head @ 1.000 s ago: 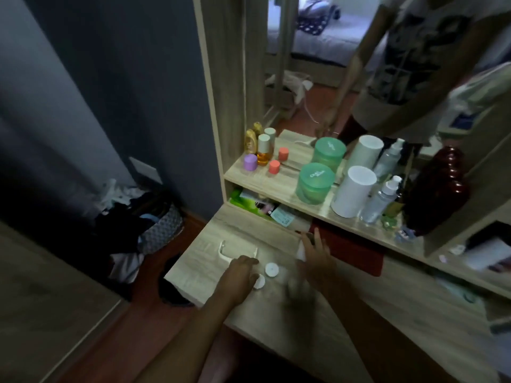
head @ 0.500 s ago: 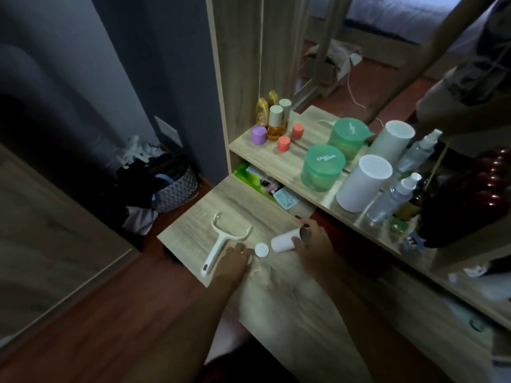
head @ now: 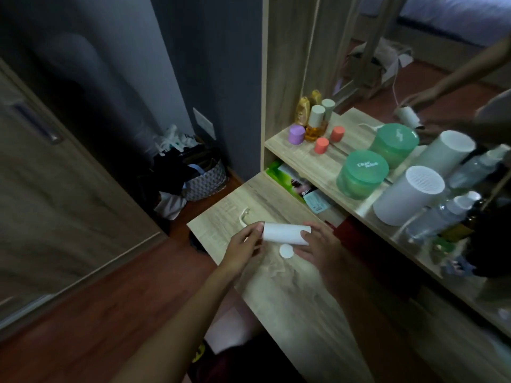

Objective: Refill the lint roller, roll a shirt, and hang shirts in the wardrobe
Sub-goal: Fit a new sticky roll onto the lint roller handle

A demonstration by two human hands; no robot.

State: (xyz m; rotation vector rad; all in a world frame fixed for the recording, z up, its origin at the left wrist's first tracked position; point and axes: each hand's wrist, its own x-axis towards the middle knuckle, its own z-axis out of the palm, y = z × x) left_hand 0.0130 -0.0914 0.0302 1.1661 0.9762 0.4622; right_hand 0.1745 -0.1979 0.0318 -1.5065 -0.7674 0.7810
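A white lint roll refill (head: pixel 284 234) lies sideways just above the wooden desk (head: pixel 298 305), held at both ends. My left hand (head: pixel 243 248) pinches its left end and my right hand (head: pixel 318 244) grips its right end. A small round white cap (head: pixel 286 251) lies on the desk right under the roll. Part of the white lint roller handle (head: pixel 243 215) shows on the desk behind my left hand; the rest is hidden.
A shelf (head: pixel 326 164) against a mirror carries small bottles (head: pixel 313 125), a green jar (head: pixel 362 174), a white cylinder (head: pixel 406 200) and spray bottles. A basket of clothes (head: pixel 199 178) sits on the floor at left. A wardrobe door (head: pixel 55 203) stands at far left.
My right hand has lifted the white roll off the desk and my left hand has left the handle and taken the roll's other end. The view has moved closer.
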